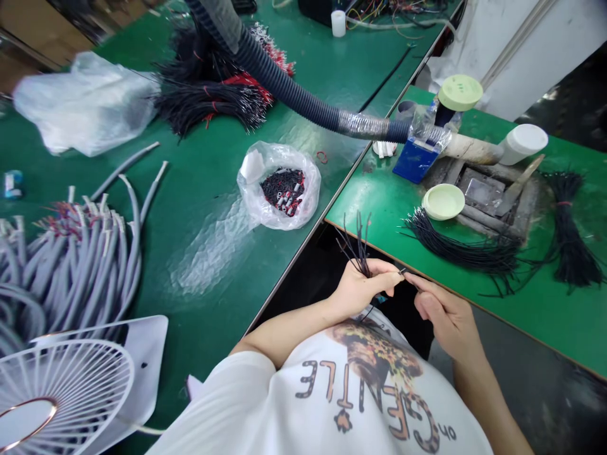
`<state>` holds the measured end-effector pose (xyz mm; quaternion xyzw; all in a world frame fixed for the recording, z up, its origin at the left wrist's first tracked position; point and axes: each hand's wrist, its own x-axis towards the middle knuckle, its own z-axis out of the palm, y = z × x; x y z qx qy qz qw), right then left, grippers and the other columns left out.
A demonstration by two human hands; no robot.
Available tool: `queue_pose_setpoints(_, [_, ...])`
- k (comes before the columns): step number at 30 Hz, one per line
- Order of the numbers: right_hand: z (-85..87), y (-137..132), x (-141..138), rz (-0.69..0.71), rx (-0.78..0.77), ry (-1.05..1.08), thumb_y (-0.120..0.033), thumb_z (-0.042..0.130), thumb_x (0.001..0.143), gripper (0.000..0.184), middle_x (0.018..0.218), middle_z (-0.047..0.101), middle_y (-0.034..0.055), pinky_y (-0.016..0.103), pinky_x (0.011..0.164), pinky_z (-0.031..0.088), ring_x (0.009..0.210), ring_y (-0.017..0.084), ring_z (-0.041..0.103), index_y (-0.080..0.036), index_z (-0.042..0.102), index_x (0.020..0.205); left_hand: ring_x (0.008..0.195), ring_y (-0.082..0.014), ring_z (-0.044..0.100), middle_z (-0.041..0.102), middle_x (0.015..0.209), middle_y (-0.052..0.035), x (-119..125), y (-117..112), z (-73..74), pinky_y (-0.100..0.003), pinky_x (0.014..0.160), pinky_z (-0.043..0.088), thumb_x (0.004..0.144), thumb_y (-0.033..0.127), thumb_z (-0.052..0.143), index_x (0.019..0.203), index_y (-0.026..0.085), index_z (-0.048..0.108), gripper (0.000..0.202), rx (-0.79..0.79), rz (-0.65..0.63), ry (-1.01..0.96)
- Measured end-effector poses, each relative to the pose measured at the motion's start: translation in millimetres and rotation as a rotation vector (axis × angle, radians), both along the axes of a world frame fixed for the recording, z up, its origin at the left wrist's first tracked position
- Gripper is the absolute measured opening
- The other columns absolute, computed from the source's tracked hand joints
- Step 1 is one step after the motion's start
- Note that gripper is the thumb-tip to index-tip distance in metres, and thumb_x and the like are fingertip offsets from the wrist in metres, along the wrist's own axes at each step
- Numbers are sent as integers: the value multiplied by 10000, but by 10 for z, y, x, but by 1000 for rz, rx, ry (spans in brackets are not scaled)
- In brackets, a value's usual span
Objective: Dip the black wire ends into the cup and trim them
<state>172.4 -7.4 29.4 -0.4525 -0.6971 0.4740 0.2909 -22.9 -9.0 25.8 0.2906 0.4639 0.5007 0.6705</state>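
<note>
Several thin black wires (360, 243) stick up out of my left hand (363, 287), whose fingers are closed around them. Between its thumb and forefinger, a dark wire end (402, 272) pokes out toward the right. My right hand (441, 309) meets it there, index finger stretched to that tip and the other fingers curled in. What the right fingers pinch is too small to make out. Both hands are over the gap in front of the right bench edge, close to my shirt. Nearby on the bench lies a bundle of black wires (465, 246) with bare tips.
A plastic bag (306, 212) of small black and red parts sits on the left green table (213, 303). A ribbed hose (303, 104) crosses above. Grey cables (76, 265) and a white fan (71, 379) are at left. A soldering pot (516, 221) and pale lids (443, 202) stand at right.
</note>
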Motion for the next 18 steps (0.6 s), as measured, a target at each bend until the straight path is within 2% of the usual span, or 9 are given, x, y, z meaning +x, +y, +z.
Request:
queue_pose_setpoints(5, [45,60,0,-162,-54,-23,-237,604,857,331,616,554,-35,223,503,401,513,89,463,-234,726,1165,483,-79,479,595,507,-3,11,25,15,-225,519,362,689,397,785,682,110,718,294,-1,-87,11])
queue_pose_setpoints(8, [93,91,-104,-236,-31,-7,-255,652,838,242,664,658,-23,226,533,452,545,104,553,-244,767,1050,481,-74,471,600,521,-1,33,23,41,-223,513,351,700,398,780,698,110,719,295,7,-144,24])
queue_pose_setpoints(10, [101,86,-172,-260,27,2,-255,664,840,165,767,733,-3,242,603,503,639,136,643,-246,781,956,478,-72,472,602,528,0,39,20,40,-221,511,349,707,399,776,718,108,720,297,6,-155,28])
queue_pose_setpoints(13, [89,43,-234,-280,172,-29,-216,668,843,121,848,763,6,260,691,525,742,162,691,-251,774,892,486,-76,488,609,539,-5,36,19,20,-219,517,359,710,408,773,745,103,720,312,-1,-138,16])
queue_pose_setpoints(15, [97,18,-240,-271,271,-77,-196,663,848,132,855,763,8,260,699,516,744,162,691,-251,759,919,496,-80,499,613,546,-9,28,20,10,-219,525,370,703,424,776,745,101,715,332,-9,-125,11])
queue_pose_setpoints(18, [158,29,-208,-181,346,-175,-190,648,854,108,806,741,-1,244,646,481,660,134,651,-238,725,913,500,-82,502,610,549,-9,3,20,26,-215,520,368,692,446,782,740,102,703,357,-20,-148,14])
